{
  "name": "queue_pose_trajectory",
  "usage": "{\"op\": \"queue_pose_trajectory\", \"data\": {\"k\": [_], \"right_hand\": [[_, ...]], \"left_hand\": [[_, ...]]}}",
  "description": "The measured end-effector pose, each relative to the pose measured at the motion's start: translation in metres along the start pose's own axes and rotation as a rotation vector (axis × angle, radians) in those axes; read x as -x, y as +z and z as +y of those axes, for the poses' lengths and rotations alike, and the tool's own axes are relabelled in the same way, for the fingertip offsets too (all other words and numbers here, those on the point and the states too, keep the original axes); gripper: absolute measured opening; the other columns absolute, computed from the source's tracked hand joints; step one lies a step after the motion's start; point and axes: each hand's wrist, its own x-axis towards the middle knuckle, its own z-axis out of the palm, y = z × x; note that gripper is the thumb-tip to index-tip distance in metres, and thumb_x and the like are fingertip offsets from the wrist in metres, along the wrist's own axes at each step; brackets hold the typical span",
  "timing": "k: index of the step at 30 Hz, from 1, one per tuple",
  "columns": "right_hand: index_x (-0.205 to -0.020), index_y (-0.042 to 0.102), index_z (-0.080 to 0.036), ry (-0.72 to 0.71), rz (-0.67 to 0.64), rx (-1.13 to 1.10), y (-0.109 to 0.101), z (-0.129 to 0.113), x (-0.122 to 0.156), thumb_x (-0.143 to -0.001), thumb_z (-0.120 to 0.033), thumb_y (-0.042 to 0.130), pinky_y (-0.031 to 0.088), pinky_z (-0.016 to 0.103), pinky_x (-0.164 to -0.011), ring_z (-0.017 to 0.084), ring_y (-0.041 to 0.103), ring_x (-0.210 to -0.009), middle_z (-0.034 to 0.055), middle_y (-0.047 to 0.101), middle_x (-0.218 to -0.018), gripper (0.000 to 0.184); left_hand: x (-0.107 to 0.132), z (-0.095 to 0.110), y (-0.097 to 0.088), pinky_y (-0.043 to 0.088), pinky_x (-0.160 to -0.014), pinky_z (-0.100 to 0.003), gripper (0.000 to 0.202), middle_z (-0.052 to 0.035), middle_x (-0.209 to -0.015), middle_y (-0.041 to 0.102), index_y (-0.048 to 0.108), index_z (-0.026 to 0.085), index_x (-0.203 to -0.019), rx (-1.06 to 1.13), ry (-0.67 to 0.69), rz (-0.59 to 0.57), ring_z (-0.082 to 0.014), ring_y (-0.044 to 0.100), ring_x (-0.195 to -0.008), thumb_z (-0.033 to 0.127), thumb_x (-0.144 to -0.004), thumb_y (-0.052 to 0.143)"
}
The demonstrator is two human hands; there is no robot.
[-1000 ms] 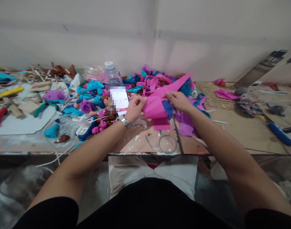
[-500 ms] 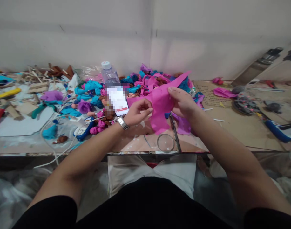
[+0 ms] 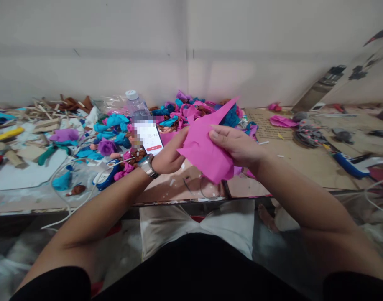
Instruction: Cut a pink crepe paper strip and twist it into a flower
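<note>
A sheet of pink crepe paper [image 3: 202,144] is held up over the front of the table, its pointed corner reaching to the upper right and its lower part folded over. My right hand [image 3: 240,145] grips its right side, thumb on the near face and the other fingers largely hidden behind. At the left edge, my left hand [image 3: 170,159] closes on the paper, with its fingertips out of sight behind the sheet. A phone with a lit screen [image 3: 151,138] stands just beyond my left hand. Behind the paper lies a heap of crumpled crepe flowers [image 3: 175,115] in several colours.
A clear bottle [image 3: 138,106] stands at the back. Wooden sticks [image 3: 45,110], green-handled pliers [image 3: 47,154] and a white cable [image 3: 64,200] occupy the left. Cardboard [image 3: 298,159], a blue tape dispenser [image 3: 350,165] and a leaning flask [image 3: 317,92] are on the right.
The pink paper has been turned and its lower part folded over. My left hand has slipped behind its left edge, and my right hand has come slightly lower. The view has shifted a little.
</note>
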Motion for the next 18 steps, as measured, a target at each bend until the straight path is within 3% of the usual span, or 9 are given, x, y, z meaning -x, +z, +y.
{"op": "queue_pose_trajectory", "data": {"k": [2,4,8,12,15,18], "right_hand": [[-0.109,0.074,-0.021,-0.004,-0.015,0.006,0.004,0.002,0.004,-0.082,-0.059,0.088,0.059,0.023,-0.068,0.016,0.072,-0.081,0.0025,0.078,-0.093,0.048],[-0.109,0.073,-0.022,-0.016,-0.022,0.006,0.009,0.006,0.006,-0.083,-0.059,0.087,0.057,0.021,-0.068,0.014,0.070,-0.079,0.0015,0.077,-0.094,0.048],[-0.108,0.070,-0.022,0.036,-0.140,0.026,0.022,0.015,0.010,-0.088,-0.060,0.082,0.054,0.021,-0.066,0.012,0.065,-0.075,0.0001,0.072,-0.092,0.045],[-0.097,0.069,-0.019,-0.006,-0.327,0.172,0.035,0.017,0.016,-0.095,-0.055,0.077,0.051,0.020,-0.068,0.010,0.061,-0.078,0.0007,0.068,-0.096,0.037],[-0.099,0.070,-0.018,-0.016,-0.375,0.251,0.039,0.014,0.020,-0.098,-0.049,0.074,0.050,0.020,-0.071,0.011,0.062,-0.085,0.0018,0.068,-0.100,0.031],[-0.103,0.070,-0.018,0.013,-0.331,0.295,0.036,0.013,0.021,-0.096,-0.048,0.076,0.050,0.019,-0.069,0.010,0.061,-0.081,0.0012,0.068,-0.098,0.031]], "left_hand": [[0.000,0.011,-0.013,0.040,-0.127,-0.059,0.070,-0.0162,-0.157,0.057,0.054,0.027,-0.157,-0.001,0.089,-0.085,-0.0382,0.048,-0.153,0.064,-0.098,0.061],[0.004,0.022,-0.023,0.038,-0.128,-0.060,0.076,-0.0139,-0.165,0.050,0.048,0.032,-0.161,0.014,0.079,-0.075,-0.0397,0.041,-0.158,0.070,-0.097,0.060],[0.022,0.044,-0.033,0.049,-0.119,-0.060,0.096,-0.0174,-0.157,0.057,0.049,0.032,-0.161,0.168,-0.046,-0.168,-0.0435,0.050,-0.151,0.079,-0.081,0.074],[0.043,0.057,-0.034,0.058,-0.110,-0.053,0.084,-0.0180,-0.146,0.065,0.058,0.030,-0.155,0.439,-0.165,-0.365,-0.0409,0.060,-0.142,0.070,-0.083,0.077],[0.054,0.054,-0.034,0.063,-0.099,-0.046,0.073,-0.0186,-0.132,0.071,0.065,0.026,-0.146,0.522,-0.182,-0.371,-0.0351,0.072,-0.121,0.059,-0.083,0.082],[0.062,0.042,-0.043,0.061,-0.073,-0.030,0.026,-0.0095,-0.090,0.075,0.078,0.021,-0.103,0.419,-0.231,-0.391,-0.0204,0.073,-0.079,0.039,-0.085,0.085]]}}
